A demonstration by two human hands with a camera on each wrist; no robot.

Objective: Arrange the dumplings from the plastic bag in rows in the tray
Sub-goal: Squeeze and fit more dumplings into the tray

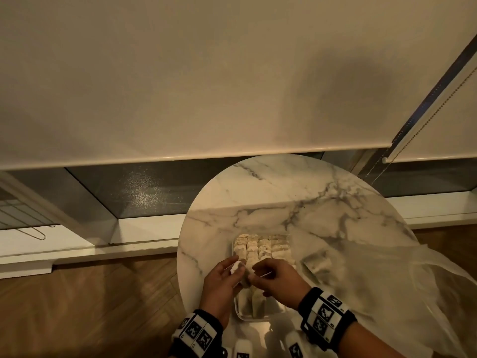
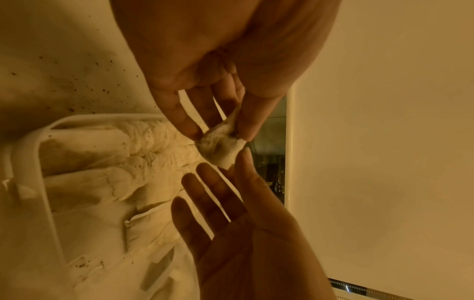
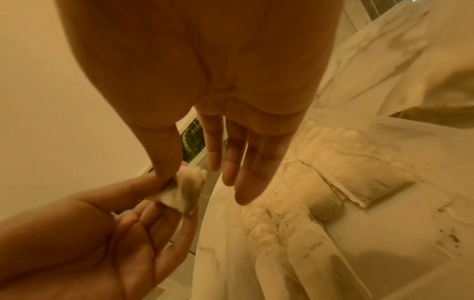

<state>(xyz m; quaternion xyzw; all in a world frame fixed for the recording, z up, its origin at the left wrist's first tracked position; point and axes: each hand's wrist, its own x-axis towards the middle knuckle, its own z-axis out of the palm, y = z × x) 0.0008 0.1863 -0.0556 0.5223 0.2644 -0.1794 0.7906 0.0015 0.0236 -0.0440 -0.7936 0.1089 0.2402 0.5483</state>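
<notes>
A small white dumpling (image 1: 236,268) (image 2: 223,146) (image 3: 184,190) hangs above the near left part of the white tray (image 1: 245,317). My left hand (image 1: 223,277) (image 2: 220,135) pinches it between thumb and fingers. My right hand (image 1: 268,275) (image 3: 189,169) is right beside it with straight, spread fingers, its thumb touching the dumpling. Several dumplings (image 1: 260,248) lie in rows in the tray's far half; both hands hide its middle. The clear plastic bag (image 1: 387,280) lies crumpled to the right of the tray.
Everything sits on a round marble table (image 1: 296,192) that stands against a window with a lowered blind (image 1: 206,86). A pale block of dumplings (image 1: 317,262) (image 3: 359,168) lies at the bag's mouth. Wooden floor (image 1: 90,306) shows on the left.
</notes>
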